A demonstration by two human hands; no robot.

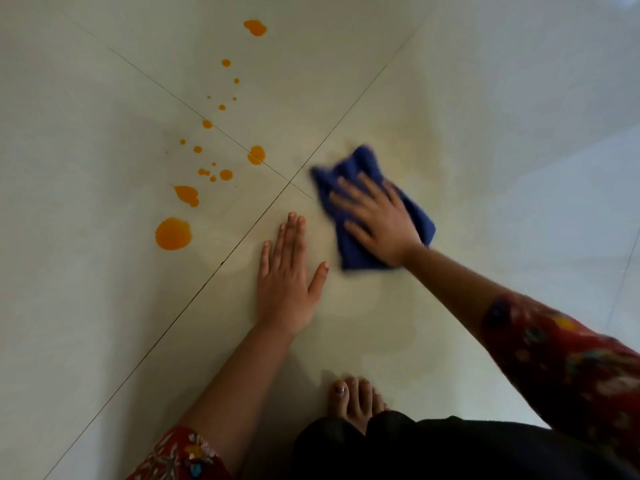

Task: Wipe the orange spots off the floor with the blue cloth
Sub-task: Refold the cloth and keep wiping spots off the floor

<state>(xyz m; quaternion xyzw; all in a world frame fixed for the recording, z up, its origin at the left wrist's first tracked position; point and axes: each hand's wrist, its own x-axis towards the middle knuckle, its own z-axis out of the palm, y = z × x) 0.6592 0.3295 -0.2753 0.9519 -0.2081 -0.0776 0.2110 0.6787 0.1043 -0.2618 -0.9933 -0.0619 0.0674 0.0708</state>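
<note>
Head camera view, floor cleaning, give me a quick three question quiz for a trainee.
1. True or false: the blue cloth covers the largest orange spot.
2. Which hand presses the cloth? A) left hand B) right hand
3. Fill in: the left hand lies flat on the ____.

Key: 1 false, the spot lies bare, apart from the cloth, on the other side of the left hand. 2 B. 3 floor.
</note>
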